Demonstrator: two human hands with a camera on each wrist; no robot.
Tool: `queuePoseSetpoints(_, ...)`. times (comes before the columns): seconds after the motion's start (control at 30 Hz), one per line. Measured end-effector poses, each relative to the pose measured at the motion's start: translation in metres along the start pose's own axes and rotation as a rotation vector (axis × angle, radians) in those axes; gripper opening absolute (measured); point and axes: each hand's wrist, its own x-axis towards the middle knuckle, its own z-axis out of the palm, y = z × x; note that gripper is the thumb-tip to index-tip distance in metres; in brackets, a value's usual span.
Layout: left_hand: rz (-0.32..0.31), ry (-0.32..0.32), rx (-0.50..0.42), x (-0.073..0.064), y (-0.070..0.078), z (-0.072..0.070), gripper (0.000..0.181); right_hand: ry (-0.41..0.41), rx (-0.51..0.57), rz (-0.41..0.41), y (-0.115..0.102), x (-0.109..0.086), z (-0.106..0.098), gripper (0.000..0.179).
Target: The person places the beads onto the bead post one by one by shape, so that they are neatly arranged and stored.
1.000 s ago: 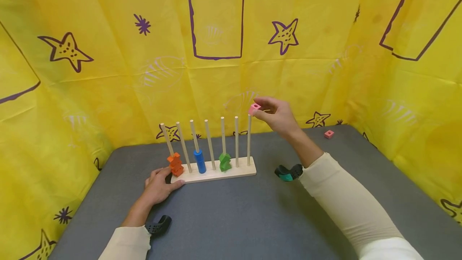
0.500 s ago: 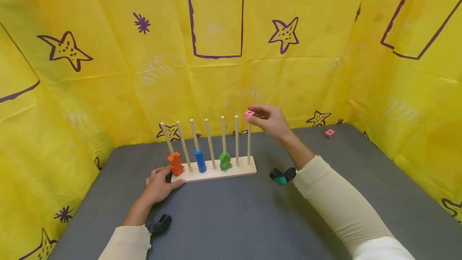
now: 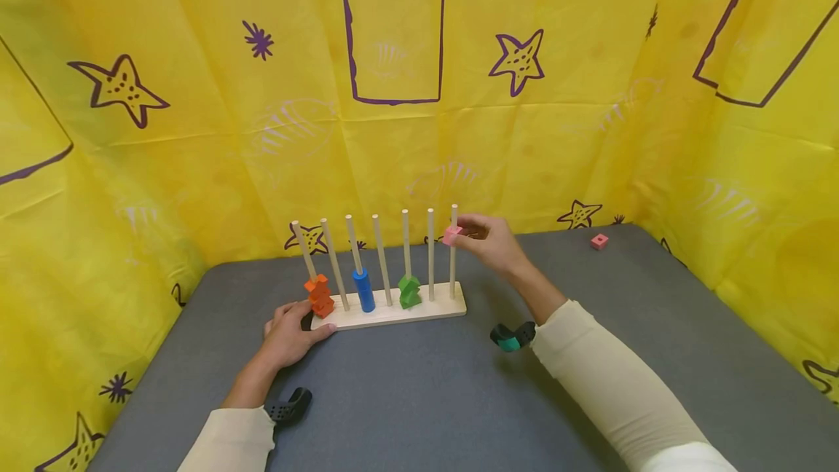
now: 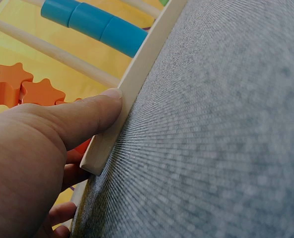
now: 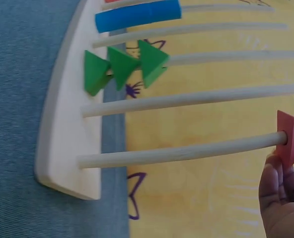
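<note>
A wooden peg stacker (image 3: 393,317) with a row of upright pegs stands on the table. My left hand (image 3: 286,337) grips its left end, thumb (image 4: 105,106) along the front edge and fingers behind. Between thumb and fingers of my right hand (image 3: 491,240) is a pink square block (image 3: 452,235), threaded on the rightmost peg a little below its top; the right wrist view shows the peg entering the block (image 5: 289,139). Orange star blocks (image 3: 319,296) sit on the leftmost peg, blue cylinders (image 3: 363,290) on the third, green triangular blocks (image 3: 409,292) on the fifth.
Another pink block (image 3: 599,241) lies on the grey table (image 3: 419,399) near the far right corner. Yellow patterned cloth (image 3: 393,151) hangs behind the table and at both sides. Each wrist carries a black band (image 3: 288,408).
My right hand has brought the pink block from above the rightmost peg onto it and slid it down a short way. The left hand has stayed on the stacker's end.
</note>
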Motion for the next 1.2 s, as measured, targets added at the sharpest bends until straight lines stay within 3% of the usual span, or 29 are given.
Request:
queuePoseSetpoints(0.4, -0.008, -0.007, 0.001, -0.001, 0.001, -0.001, 0.074, -0.032, -0.023, 0.062, 0.024, -0.011, 0.010, 0.036)
queuePoseSetpoints(0.83, -0.004, -0.007, 0.002, 0.000, 0.001, 0.000, 0.073, -0.076, -0.105, 0.051, 0.060, -0.028, 0.020, 0.031)
queuePoseSetpoints(1.2, 0.007, -0.002, 0.007, 0.001, -0.001, 0.000, 0.075, -0.166, -0.160, 0.057, 0.065, -0.034, 0.021, 0.027)
